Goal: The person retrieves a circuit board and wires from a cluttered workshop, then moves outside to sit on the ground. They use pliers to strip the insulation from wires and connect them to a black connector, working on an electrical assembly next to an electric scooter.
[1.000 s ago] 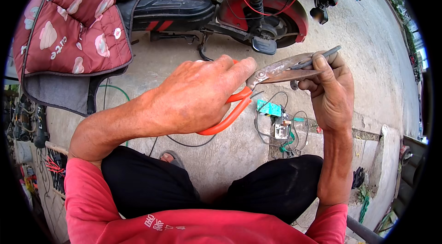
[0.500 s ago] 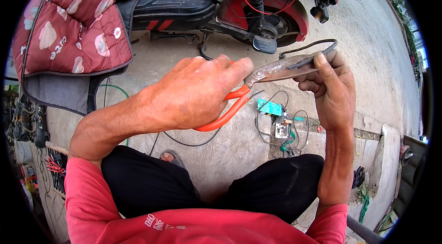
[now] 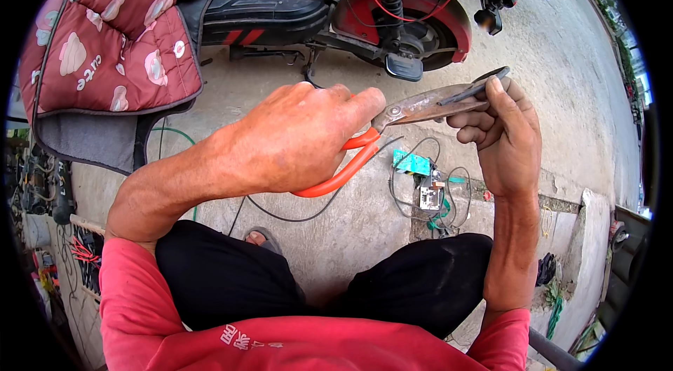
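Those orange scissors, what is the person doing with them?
A person crouched on the concrete ground holds the orange-handled scissors in the left hand. The blades are closed around a thin black cable that the right hand pinches and holds up. Below the hands, a small green circuit board with wires lies on the ground. A scooter with a red rear fender stands just in front, next to a red quilted cover.
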Demonstrator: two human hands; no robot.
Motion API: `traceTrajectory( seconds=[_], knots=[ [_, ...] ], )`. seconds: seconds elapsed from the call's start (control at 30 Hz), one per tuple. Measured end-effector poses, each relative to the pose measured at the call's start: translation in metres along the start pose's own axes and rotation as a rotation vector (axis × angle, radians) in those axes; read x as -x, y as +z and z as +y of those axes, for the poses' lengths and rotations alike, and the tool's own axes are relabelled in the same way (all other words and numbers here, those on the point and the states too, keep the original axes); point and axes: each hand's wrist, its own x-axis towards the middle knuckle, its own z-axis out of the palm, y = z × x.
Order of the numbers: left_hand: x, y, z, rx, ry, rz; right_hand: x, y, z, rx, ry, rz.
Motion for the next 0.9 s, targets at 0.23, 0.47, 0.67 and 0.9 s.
traceTrajectory(
  seconds=[0.23,0.47,0.67,0.9],
  knots=[
    [0.001,0.000,-0.004,0.005,0.005,0.001,-0.001,0.006,0.001,0.068,0.009,0.054],
    [0.002,0.001,-0.005,0.000,0.015,0.013,-0.001,0.010,0.001,0.106,-0.017,0.066],
    [0.002,0.008,-0.012,0.140,0.059,0.014,0.003,0.014,0.002,0.188,-0.037,0.159],
    [-0.005,0.065,-0.048,0.372,0.072,0.183,-0.022,-0.025,0.017,0.030,-0.037,0.309]
  ],
)
